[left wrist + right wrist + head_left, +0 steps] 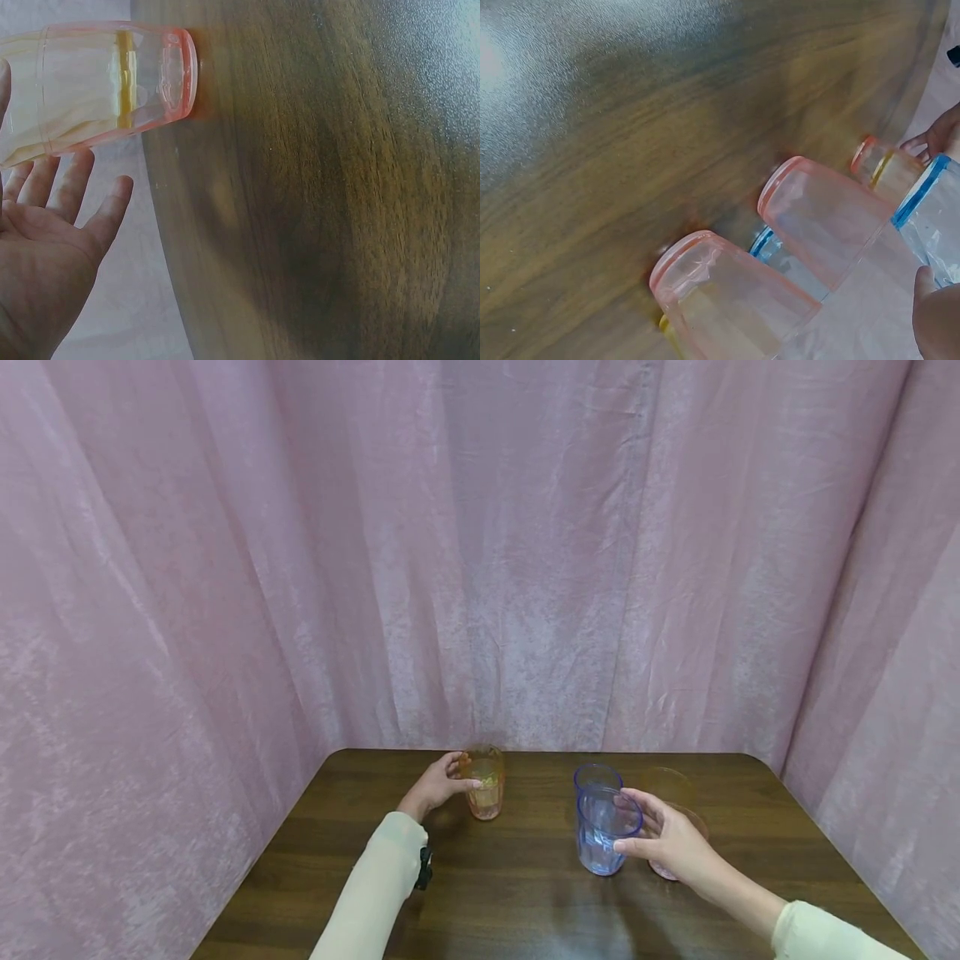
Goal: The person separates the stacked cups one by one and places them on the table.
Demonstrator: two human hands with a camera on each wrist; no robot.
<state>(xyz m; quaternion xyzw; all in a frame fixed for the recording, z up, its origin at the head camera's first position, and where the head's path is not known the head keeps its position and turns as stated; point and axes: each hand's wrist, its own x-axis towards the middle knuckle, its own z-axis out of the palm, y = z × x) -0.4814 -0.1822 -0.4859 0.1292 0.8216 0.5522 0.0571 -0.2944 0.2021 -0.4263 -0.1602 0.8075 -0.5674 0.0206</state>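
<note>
At the table's back, left of the middle, a clear pink cup (486, 806) stands with a yellow cup (124, 79) nested in it. My left hand (442, 785) is beside that stack, fingers spread and fairly straight, thumb in front; firm contact is not plain. My right hand (667, 839) holds a clear blue cup (609, 814) between thumb and fingers, raised off the table in the right wrist view. Two pink cups (821, 217) (720, 296) stand below and beside it. Another blue cup (787, 259) stands behind them, partly hidden.
A yellow cup (667, 781) stands behind the right-hand pink cup, mostly covered. The brown wooden table (480, 893) has rounded back corners. Pink curtains (525, 568) hang right behind it and along both sides.
</note>
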